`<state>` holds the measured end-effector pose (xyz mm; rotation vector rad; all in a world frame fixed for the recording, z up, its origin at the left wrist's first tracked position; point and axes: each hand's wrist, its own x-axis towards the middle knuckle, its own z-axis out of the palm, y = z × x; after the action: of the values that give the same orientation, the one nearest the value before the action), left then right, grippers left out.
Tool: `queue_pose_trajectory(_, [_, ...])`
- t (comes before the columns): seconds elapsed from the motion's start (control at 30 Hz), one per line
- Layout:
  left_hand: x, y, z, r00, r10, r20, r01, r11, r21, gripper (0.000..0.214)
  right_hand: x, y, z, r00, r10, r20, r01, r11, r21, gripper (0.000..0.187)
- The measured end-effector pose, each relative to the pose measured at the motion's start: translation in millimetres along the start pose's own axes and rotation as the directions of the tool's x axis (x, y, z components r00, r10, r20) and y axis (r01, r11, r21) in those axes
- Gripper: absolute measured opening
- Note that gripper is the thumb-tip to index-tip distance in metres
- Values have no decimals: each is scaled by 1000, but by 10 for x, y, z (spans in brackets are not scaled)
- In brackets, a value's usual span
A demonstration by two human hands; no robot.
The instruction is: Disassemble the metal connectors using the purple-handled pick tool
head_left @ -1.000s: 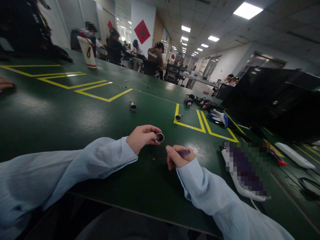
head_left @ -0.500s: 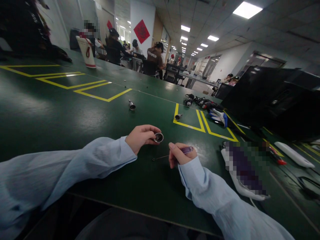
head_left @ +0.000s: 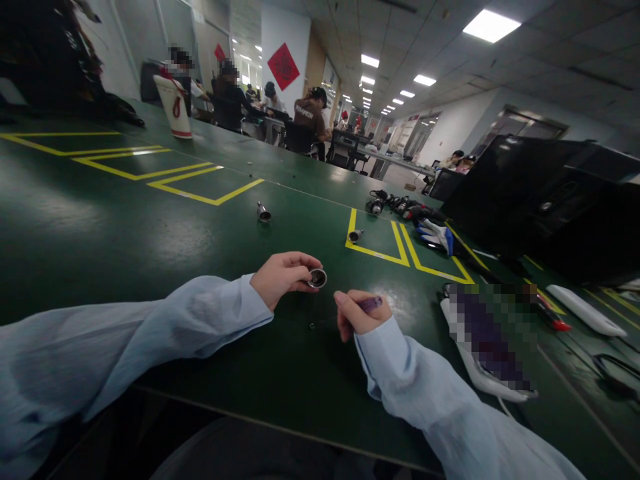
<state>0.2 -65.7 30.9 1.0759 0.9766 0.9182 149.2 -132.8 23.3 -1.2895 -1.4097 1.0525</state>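
My left hand [head_left: 281, 277] is closed round a small cup-shaped metal part [head_left: 317, 278], its hollow round end turned toward me. To the right, my right hand [head_left: 361, 313] grips a screwdriver [head_left: 371, 304] by its see-through purple handle. The thin shaft points left, below the metal part and apart from it. At the shaft's end is a tiny dark piece [head_left: 313, 326], too small to name. A similar metal part [head_left: 263, 213] lies farther off on the green table [head_left: 210, 387]. Another metal part [head_left: 355, 237] rests inside a yellow-taped outline.
A paper cup [head_left: 176, 113] stands at the far left. Right of my hands are a blue-and-white glove [head_left: 436, 235], dark cabled gear [head_left: 383, 201], a white-edged device [head_left: 467, 367] with a blurred top, and a large black case [head_left: 530, 200]. People sit at desks beyond.
The screwdriver's tip has shifted slightly right and down, and my right hand has moved slightly left and down. My left hand keeps its hold on the metal part.
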Motion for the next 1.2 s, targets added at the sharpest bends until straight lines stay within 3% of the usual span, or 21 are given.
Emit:
queue_pose_trajectory(0.1, [-2,13,6,1000,-1,1,1,1000,2,18,-19,48,-6,987,-149,-58,152,987,46,42])
queue_pose_trajectory(0.17, [4,11,0,1000,3,3,-3,1000,-1,18,-26,70,-27,951,-284,-119,289,957,24,42])
queue_pose_trajectory(0.27, [17,-9,-16,1000,11,12,-11,1000,-8,18,-17,94,-56,839,-518,-166,502,855,-133,38])
queue_pose_trajectory(0.33, [21,-28,-24,999,22,27,-22,1000,-16,19,-3,109,-57,769,-628,-118,590,768,-249,33])
queue_pose_trajectory(0.4, [18,-44,-26,998,33,44,-32,999,-21,21,12,121,-48,728,-684,-39,636,696,-333,28])
queue_pose_trajectory(0.57, [1,-59,-17,995,69,66,-70,998,7,22,43,137,-25,658,-748,88,699,563,-440,22])
queue_pose_trajectory(0.83, [-35,-52,-3,987,150,64,-156,981,114,18,44,140,-9,586,-791,175,757,457,-467,19])
queue_pose_trajectory(0.97, [-51,-34,6,988,140,69,-150,977,155,18,21,120,-4,570,-802,176,761,435,-481,19])
queue_pose_trajectory(1.2, [-35,-70,3,986,159,55,-164,980,110,16,12,100,3,588,-781,209,741,417,-526,20])
